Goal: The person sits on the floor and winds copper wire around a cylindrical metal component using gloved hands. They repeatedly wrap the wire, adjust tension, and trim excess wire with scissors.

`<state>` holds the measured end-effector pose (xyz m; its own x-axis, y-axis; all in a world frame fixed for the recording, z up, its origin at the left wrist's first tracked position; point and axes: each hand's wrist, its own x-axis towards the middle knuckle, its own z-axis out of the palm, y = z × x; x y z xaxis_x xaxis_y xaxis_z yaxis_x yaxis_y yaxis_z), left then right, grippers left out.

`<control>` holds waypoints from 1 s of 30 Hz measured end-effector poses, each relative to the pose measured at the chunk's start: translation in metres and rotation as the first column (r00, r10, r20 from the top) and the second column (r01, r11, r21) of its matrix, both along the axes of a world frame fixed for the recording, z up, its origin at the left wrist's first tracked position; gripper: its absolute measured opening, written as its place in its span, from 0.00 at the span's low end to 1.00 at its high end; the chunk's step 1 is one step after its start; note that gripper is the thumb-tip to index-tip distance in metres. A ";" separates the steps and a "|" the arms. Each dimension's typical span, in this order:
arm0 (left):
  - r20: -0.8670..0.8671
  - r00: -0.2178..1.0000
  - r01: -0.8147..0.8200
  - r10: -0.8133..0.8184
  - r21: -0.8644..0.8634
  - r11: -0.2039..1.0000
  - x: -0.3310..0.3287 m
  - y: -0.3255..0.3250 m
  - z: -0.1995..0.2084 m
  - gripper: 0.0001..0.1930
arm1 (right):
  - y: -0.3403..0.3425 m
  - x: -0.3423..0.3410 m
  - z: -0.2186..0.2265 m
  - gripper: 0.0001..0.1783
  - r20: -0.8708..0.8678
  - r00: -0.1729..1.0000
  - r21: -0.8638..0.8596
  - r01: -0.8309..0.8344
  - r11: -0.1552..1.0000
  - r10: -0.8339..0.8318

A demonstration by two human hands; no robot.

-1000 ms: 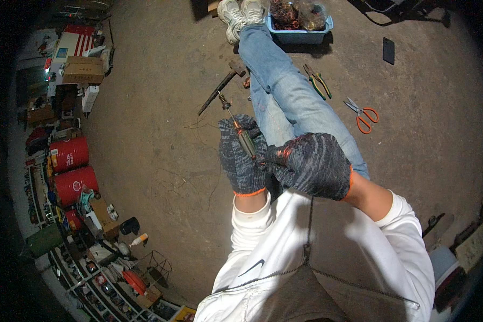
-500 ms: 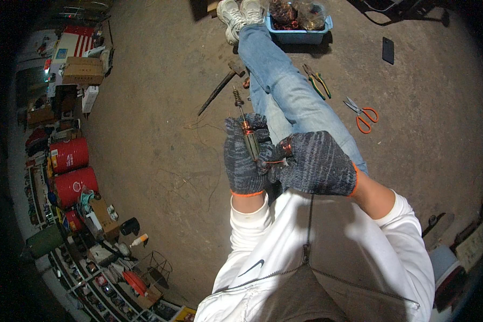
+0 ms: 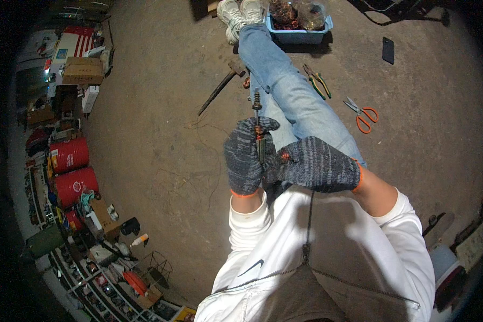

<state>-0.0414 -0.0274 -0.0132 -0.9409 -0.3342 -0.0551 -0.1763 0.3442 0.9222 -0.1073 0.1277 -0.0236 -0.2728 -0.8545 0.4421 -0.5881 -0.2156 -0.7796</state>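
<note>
In my left hand (image 3: 245, 155), gloved in grey knit, a small motor armature (image 3: 260, 144) is gripped upright. Its thin shaft points away from me and ends in a ribbed, screw-like tip (image 3: 256, 99). Reddish copper winding shows just above the dark core. My right hand (image 3: 322, 165), in a matching glove, is closed beside it, thumb side against the left fingers. A small bundle of copper wire (image 3: 285, 156) peeks out at its curled fingers. Both hands are over my lap, above the jeans (image 3: 287, 80).
A hammer (image 3: 221, 87) lies left of my legs. To the right are pliers (image 3: 317, 81), orange-handled scissors (image 3: 361, 114) and a phone (image 3: 388, 50). A blue basin (image 3: 298, 37) with copper scraps stands by my shoes. Red drums (image 3: 70, 154) and boxes line the left side.
The armature has turned more upright and shifted slightly right, with my left hand turning along. My right hand has moved slightly right and down; the wire strand between the hands no longer shows.
</note>
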 end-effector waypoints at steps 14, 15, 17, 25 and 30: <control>-0.041 0.985 0.042 0.165 0.999 -0.002 -0.004 0.014 -0.021 0.17 | 0.006 -0.001 -0.008 0.10 0.517 0.848 0.078 0.083 0.993 -0.112; -0.014 0.984 0.016 0.180 1.000 -0.006 -0.003 0.014 -0.021 0.16 | 0.006 -0.005 -0.009 0.08 0.332 0.933 0.029 0.135 0.990 -0.137; 0.040 0.977 -0.038 0.209 0.999 -0.014 0.000 0.013 -0.022 0.16 | 0.007 -0.006 -0.009 0.06 0.364 0.926 -0.113 0.148 0.983 -0.097; 0.126 0.961 -0.144 0.247 0.988 0.055 0.006 0.013 -0.019 0.10 | 0.013 -0.024 0.009 0.07 -0.073 0.899 -0.119 0.422 0.899 -0.432; 0.002 0.971 0.003 0.237 1.000 -0.020 0.005 -0.002 -0.014 0.13 | 0.024 -0.024 0.031 0.06 0.251 0.909 0.172 0.297 0.939 -0.333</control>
